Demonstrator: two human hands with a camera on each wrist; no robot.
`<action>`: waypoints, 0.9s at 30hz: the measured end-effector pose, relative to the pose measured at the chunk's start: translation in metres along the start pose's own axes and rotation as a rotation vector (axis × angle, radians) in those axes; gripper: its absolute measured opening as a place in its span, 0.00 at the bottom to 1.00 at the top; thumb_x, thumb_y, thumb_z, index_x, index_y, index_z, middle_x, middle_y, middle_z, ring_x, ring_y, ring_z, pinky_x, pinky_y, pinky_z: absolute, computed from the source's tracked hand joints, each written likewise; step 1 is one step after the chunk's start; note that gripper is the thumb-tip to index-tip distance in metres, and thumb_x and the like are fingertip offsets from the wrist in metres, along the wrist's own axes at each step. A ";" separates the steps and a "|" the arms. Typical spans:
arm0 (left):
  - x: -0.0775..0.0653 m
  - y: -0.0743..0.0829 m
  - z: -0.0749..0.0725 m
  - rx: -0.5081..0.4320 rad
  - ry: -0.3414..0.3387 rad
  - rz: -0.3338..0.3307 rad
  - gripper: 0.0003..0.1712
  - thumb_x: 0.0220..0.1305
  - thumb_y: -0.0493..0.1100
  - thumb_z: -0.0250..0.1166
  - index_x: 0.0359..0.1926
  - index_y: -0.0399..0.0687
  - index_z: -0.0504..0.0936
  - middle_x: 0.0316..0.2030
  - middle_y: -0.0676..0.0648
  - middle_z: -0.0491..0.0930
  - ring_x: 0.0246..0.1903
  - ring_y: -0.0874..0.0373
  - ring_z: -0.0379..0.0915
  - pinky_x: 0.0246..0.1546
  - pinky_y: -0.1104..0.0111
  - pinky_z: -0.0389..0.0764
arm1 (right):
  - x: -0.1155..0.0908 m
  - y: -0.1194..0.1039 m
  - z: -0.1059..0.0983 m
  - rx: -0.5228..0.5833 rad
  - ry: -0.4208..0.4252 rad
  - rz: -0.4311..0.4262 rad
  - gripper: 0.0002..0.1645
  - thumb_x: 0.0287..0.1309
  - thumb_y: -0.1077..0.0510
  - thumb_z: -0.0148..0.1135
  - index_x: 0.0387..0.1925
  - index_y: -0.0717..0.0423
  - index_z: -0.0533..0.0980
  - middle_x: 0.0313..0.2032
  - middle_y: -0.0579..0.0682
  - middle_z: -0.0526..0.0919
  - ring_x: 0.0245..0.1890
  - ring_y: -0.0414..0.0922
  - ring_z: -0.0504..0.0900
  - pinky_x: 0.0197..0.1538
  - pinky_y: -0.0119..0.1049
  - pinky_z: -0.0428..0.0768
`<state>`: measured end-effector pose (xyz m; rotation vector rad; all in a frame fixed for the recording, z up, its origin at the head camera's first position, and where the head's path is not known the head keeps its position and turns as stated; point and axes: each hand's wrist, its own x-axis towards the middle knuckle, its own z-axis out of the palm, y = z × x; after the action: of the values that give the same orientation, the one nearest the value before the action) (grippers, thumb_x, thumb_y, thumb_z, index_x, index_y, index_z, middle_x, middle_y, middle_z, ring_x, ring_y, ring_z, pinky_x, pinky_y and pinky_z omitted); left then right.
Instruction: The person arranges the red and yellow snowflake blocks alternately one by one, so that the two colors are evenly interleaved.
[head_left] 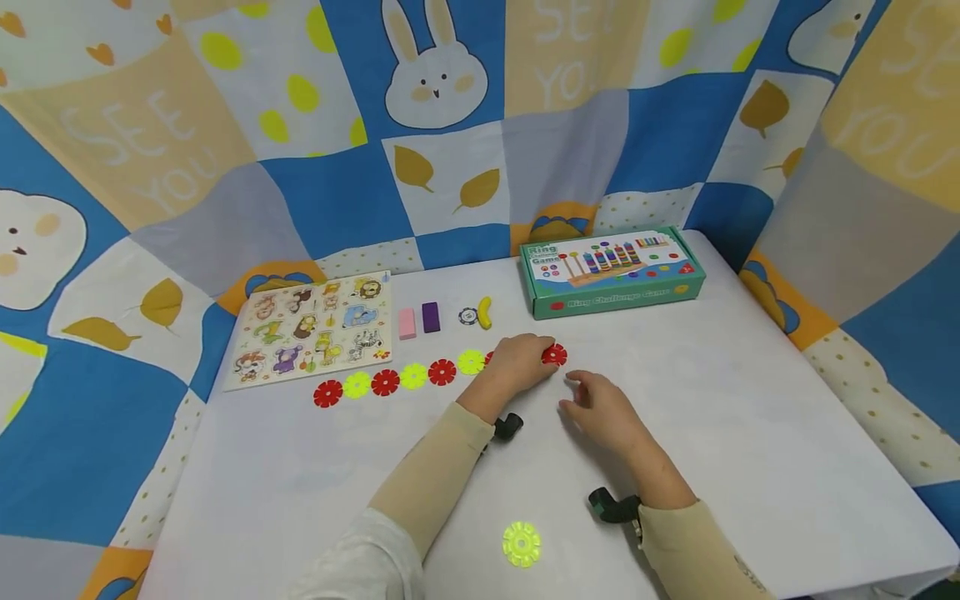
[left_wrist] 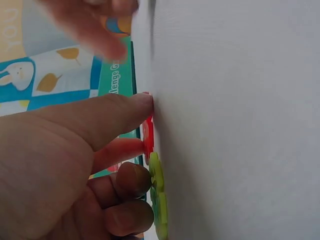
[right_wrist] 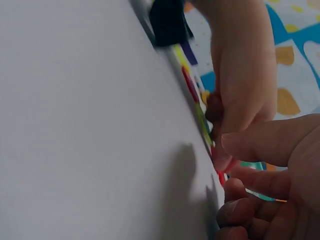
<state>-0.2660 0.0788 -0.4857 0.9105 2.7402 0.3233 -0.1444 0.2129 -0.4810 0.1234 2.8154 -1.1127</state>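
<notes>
A row of red and yellow-green notched plastic discs lies on the white table, with a red disc at its left end. My left hand covers part of the row's right side and pinches the rightmost red disc between thumb and index finger. In the left wrist view its curled fingers sit against a yellow-green disc. My right hand hovers just right of that red disc, fingers loosely bent around nothing. Nearer to me, a single yellow-green disc lies between the forearms.
Behind the row stand an animal puzzle board, a pink block, a purple block, a round black-and-white chip and a yellow toy banana. A green game box occupies the back right. Patterned cloth hangs behind the table.
</notes>
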 end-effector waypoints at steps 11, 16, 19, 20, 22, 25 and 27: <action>-0.002 -0.001 0.001 -0.037 -0.021 -0.027 0.33 0.61 0.57 0.62 0.65 0.56 0.69 0.53 0.51 0.75 0.47 0.58 0.68 0.51 0.61 0.73 | -0.090 -0.018 0.042 -0.103 -0.257 -0.409 0.24 0.41 0.35 0.71 0.37 0.41 0.76 0.22 0.33 0.69 0.22 0.30 0.66 0.29 0.27 0.69; -0.004 -0.002 0.003 -0.028 -0.018 -0.020 0.33 0.61 0.57 0.62 0.65 0.55 0.69 0.53 0.51 0.75 0.47 0.58 0.68 0.50 0.61 0.73 | -0.103 -0.027 0.054 -0.223 -0.329 -0.496 0.33 0.31 0.31 0.73 0.40 0.40 0.75 0.35 0.30 0.73 0.30 0.29 0.70 0.36 0.30 0.74; -0.005 -0.003 0.003 -0.038 -0.014 -0.019 0.33 0.61 0.57 0.62 0.65 0.56 0.69 0.52 0.52 0.75 0.46 0.59 0.68 0.49 0.62 0.74 | -0.103 -0.032 0.056 -0.253 -0.350 -0.489 0.30 0.31 0.34 0.75 0.36 0.40 0.72 0.35 0.30 0.72 0.29 0.29 0.69 0.34 0.30 0.73; -0.005 -0.003 0.003 -0.043 -0.012 -0.019 0.32 0.61 0.57 0.62 0.65 0.56 0.69 0.52 0.52 0.76 0.45 0.59 0.68 0.49 0.63 0.74 | -0.102 -0.033 0.055 -0.232 -0.361 -0.476 0.28 0.32 0.37 0.76 0.34 0.40 0.71 0.32 0.30 0.71 0.27 0.29 0.68 0.32 0.29 0.72; -0.005 -0.003 0.003 -0.054 -0.011 -0.023 0.32 0.61 0.57 0.62 0.65 0.56 0.69 0.52 0.52 0.76 0.45 0.59 0.69 0.49 0.63 0.74 | -0.097 -0.034 0.052 -0.142 -0.387 -0.445 0.23 0.38 0.42 0.75 0.30 0.41 0.70 0.27 0.32 0.68 0.25 0.30 0.67 0.30 0.28 0.70; -0.004 -0.003 0.004 -0.058 -0.001 -0.025 0.32 0.61 0.58 0.62 0.64 0.56 0.69 0.50 0.52 0.76 0.43 0.60 0.69 0.48 0.63 0.74 | -0.083 -0.030 0.041 0.001 -0.368 -0.371 0.15 0.47 0.52 0.72 0.29 0.43 0.70 0.22 0.33 0.69 0.23 0.32 0.67 0.28 0.28 0.69; -0.003 -0.003 0.005 -0.048 0.005 -0.024 0.31 0.61 0.58 0.62 0.64 0.57 0.70 0.50 0.52 0.76 0.43 0.60 0.69 0.48 0.63 0.74 | -0.068 -0.023 0.030 0.081 -0.304 -0.283 0.11 0.51 0.58 0.69 0.32 0.45 0.73 0.23 0.36 0.73 0.22 0.33 0.72 0.29 0.30 0.72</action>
<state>-0.2635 0.0757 -0.4909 0.8647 2.7330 0.3860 -0.0771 0.1733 -0.4778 -0.4147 2.5682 -1.1832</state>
